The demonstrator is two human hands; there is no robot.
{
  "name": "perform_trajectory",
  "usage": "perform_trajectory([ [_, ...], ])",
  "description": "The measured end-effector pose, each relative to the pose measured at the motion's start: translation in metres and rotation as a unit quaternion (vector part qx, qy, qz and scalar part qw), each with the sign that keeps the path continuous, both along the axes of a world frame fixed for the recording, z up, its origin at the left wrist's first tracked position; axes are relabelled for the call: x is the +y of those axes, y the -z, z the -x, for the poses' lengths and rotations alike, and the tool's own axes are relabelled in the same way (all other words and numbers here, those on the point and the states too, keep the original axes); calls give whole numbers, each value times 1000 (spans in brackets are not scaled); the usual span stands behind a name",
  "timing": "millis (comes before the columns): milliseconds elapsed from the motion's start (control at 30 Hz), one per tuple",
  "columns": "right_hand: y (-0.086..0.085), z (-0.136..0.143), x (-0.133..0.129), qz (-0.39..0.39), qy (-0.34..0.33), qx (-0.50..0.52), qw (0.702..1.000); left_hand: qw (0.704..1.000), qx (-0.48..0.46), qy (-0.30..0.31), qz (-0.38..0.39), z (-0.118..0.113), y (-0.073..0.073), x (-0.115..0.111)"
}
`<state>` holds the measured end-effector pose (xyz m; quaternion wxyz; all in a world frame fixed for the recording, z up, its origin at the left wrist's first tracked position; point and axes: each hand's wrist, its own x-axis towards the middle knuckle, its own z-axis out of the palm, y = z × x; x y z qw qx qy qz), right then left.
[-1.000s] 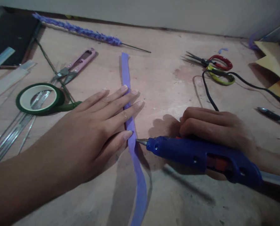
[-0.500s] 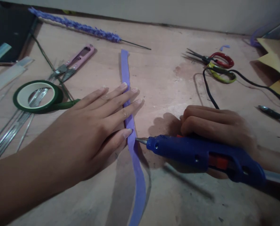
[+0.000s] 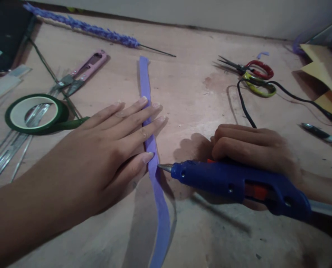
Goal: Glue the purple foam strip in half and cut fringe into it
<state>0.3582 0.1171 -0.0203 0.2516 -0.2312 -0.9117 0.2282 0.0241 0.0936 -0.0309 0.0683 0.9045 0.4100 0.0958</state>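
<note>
A long purple strip point(image 3: 162, 214) runs from the middle of the table down to the lower edge of the view. My left hand point(image 3: 114, 137) lies flat across it, fingers stretched out and pressing on it. My right hand point(image 3: 246, 149) is wrapped round a blue glue gun point(image 3: 210, 178), whose metal nozzle touches or nearly touches the strip's right edge, just below my left thumb. A clear glue stick point(image 3: 326, 209) comes out of the gun's rear end.
Green tape point(image 3: 56, 121), pink-handled snips point(image 3: 91, 67) and thin clear sticks lie at the left. A fuzzy purple stem point(image 3: 84, 26) is at the back. Scissors point(image 3: 259, 70), a black cord point(image 3: 294, 93), a pen point(image 3: 322, 136) and yellow paper point(image 3: 319, 67) are at the right.
The whole view has shifted slightly, so things appear a little further left. My hands, the strip and the glue gun keep nearly the same places relative to one another.
</note>
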Motion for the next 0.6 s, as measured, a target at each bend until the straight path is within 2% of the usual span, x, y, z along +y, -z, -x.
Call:
perform_trajectory([
  [600,-2,-1,-3,-8,9,-23,1000,999,-11,-4,32,2,-2,2],
])
